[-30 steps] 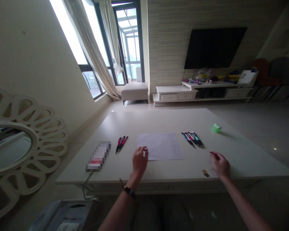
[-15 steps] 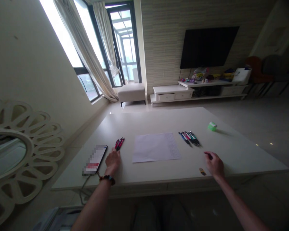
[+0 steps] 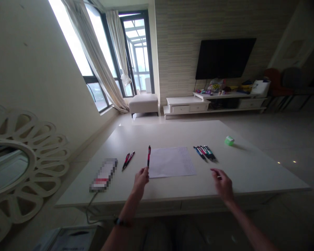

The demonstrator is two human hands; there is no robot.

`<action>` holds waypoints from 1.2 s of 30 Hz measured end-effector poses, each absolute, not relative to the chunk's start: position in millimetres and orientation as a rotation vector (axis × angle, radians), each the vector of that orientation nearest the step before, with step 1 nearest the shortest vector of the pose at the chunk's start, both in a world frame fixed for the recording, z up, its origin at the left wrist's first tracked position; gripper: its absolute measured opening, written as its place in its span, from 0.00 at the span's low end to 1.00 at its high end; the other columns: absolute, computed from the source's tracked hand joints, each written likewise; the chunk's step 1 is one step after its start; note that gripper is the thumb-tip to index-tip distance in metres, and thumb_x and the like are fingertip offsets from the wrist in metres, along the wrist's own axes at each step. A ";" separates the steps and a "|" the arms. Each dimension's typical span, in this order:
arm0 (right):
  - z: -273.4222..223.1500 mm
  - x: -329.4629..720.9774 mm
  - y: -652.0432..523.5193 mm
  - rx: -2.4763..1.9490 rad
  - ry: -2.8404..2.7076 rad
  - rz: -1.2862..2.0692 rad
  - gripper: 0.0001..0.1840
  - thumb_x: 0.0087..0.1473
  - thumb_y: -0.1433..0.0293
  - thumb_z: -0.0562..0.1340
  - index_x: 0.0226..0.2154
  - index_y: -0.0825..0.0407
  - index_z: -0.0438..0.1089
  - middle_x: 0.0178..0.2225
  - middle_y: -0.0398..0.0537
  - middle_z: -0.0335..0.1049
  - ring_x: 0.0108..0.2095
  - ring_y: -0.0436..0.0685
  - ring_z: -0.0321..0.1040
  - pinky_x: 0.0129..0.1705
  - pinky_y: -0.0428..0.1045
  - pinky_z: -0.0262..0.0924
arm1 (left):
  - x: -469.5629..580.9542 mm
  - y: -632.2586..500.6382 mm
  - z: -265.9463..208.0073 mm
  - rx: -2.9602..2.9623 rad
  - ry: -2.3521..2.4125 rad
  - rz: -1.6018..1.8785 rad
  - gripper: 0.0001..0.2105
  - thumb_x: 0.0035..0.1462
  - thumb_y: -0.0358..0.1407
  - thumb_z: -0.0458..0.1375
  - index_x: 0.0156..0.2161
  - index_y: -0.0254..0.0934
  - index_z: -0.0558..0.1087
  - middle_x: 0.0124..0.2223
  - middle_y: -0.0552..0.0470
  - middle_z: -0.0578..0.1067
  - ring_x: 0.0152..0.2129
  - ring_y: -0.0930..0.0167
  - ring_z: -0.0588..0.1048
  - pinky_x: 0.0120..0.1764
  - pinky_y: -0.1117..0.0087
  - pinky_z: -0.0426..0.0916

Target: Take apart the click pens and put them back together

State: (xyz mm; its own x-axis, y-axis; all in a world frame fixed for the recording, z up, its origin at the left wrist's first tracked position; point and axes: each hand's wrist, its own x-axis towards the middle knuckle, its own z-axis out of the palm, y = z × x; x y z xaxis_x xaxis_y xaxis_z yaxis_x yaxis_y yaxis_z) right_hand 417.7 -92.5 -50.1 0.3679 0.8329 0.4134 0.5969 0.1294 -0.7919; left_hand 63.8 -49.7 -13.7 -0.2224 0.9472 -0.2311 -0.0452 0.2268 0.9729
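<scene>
My left hand (image 3: 141,177) is closed on the lower end of a red and black pen (image 3: 149,155). The pen points up and away from me, over the left edge of a white sheet of paper (image 3: 172,162). Two similar red and black pens (image 3: 128,160) lie on the table to the left of that hand. My right hand (image 3: 223,184) hovers near the table's front right, fingers loosely bent and thumb side inward, with nothing visible in it. Beyond it, several pens (image 3: 205,153) in blue, red, green and black lie side by side to the right of the paper.
A phone (image 3: 104,174), partly blurred out, lies at the left of the white table (image 3: 167,130) with a cable hanging down. A small green box (image 3: 229,141) stands at the right. A round mirror frame (image 3: 31,167) is on my left, and a box (image 3: 73,237) sits below the table.
My left hand has lifted one red and black pen from the group and carried it right to the paper. My right hand has shifted left, hiding a small brownish piece on the table.
</scene>
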 end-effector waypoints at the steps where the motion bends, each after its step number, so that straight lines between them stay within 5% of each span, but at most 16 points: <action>1: -42.8 394.6 -97.7 -1.496 -1.407 0.450 0.21 0.54 0.56 0.51 0.37 0.54 0.71 0.35 0.54 0.70 0.32 0.57 0.65 0.31 0.48 0.60 | 81.8 -59.4 -17.7 0.810 1.302 1.213 0.23 0.37 0.54 0.60 0.29 0.36 0.62 0.18 0.64 0.55 0.13 0.81 0.55 0.18 0.78 0.50; 6: -16.1 292.2 -105.2 -1.167 -1.516 1.031 0.24 0.55 0.53 0.51 0.40 0.53 0.71 0.37 0.52 0.71 0.35 0.57 0.67 0.33 0.48 0.62 | 154.6 -97.6 -28.0 0.719 1.014 1.127 0.25 0.35 0.54 0.62 0.28 0.37 0.60 0.18 0.65 0.52 0.12 0.83 0.51 0.17 0.79 0.45; 13: -24.4 284.2 -87.7 -1.195 -1.345 1.062 0.24 0.48 0.51 0.58 0.31 0.56 0.72 0.29 0.54 0.72 0.30 0.57 0.67 0.30 0.49 0.62 | 156.3 -99.1 -27.5 1.269 1.335 1.044 0.22 0.49 0.55 0.52 0.32 0.34 0.67 0.19 0.60 0.60 0.15 0.78 0.59 0.20 0.75 0.53; 17: -28.7 305.7 -83.2 -1.297 -1.339 0.981 0.22 0.48 0.52 0.58 0.30 0.56 0.71 0.25 0.51 0.70 0.25 0.54 0.65 0.27 0.48 0.59 | 138.2 -95.9 -19.7 1.831 1.766 1.229 0.15 0.56 0.44 0.51 0.45 0.37 0.66 0.33 0.50 0.70 0.31 0.69 0.69 0.35 0.68 0.63; 21: -28.8 316.1 -76.8 -1.240 -1.401 1.007 0.21 0.45 0.52 0.61 0.27 0.55 0.71 0.23 0.47 0.68 0.24 0.52 0.62 0.28 0.47 0.57 | 134.1 -86.8 -15.2 2.420 1.730 1.080 0.13 0.56 0.36 0.53 0.48 0.45 0.66 0.49 0.48 0.68 0.50 0.64 0.63 0.53 0.56 0.52; 26: -42.6 311.9 -68.8 -1.127 -1.099 1.195 0.21 0.43 0.52 0.63 0.26 0.55 0.69 0.16 0.39 0.60 0.18 0.47 0.55 0.21 0.44 0.51 | 139.3 -75.6 -31.5 2.414 1.567 0.784 0.10 0.61 0.35 0.45 0.36 0.40 0.69 0.34 0.52 0.72 0.34 0.71 0.70 0.43 0.66 0.61; 32: -51.0 300.6 -69.7 -1.155 -0.927 1.182 0.24 0.40 0.50 0.64 0.25 0.55 0.67 0.18 0.42 0.64 0.17 0.48 0.57 0.19 0.44 0.52 | 144.5 -78.9 -44.9 2.403 1.541 0.831 0.10 0.62 0.37 0.44 0.37 0.39 0.67 0.34 0.52 0.72 0.31 0.71 0.69 0.35 0.71 0.61; 36: -49.1 291.3 -69.0 -1.313 -0.943 1.214 0.27 0.42 0.45 0.58 0.17 0.52 0.59 0.11 0.37 0.55 0.11 0.46 0.49 0.13 0.43 0.43 | 144.6 -82.1 -44.2 2.414 1.527 0.833 0.09 0.62 0.35 0.43 0.39 0.40 0.65 0.33 0.54 0.70 0.29 0.73 0.68 0.32 0.74 0.60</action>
